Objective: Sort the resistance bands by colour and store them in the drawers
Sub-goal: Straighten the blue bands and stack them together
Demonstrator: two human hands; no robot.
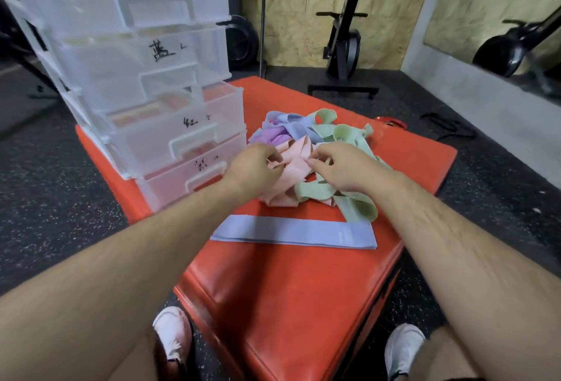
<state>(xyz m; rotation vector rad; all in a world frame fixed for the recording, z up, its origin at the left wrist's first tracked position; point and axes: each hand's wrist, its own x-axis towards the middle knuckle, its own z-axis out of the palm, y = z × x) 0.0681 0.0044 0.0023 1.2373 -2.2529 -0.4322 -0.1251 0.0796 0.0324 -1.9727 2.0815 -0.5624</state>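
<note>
Both hands pinch a pink band (pixel 293 165), left hand (pixel 253 165) and right hand (pixel 340 166) at opposite edges, apparently freeing it from the pile (pixel 306 135) beyond, drawers (pixel 170 125) to the left.

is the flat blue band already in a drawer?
No, the flat blue band lies on the red pad, nearer the person than the tangled pile and outside the drawers.

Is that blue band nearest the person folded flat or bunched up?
Flat. The blue band lies smoothed out straight on the red mat, apart from the tangled pile.
</note>
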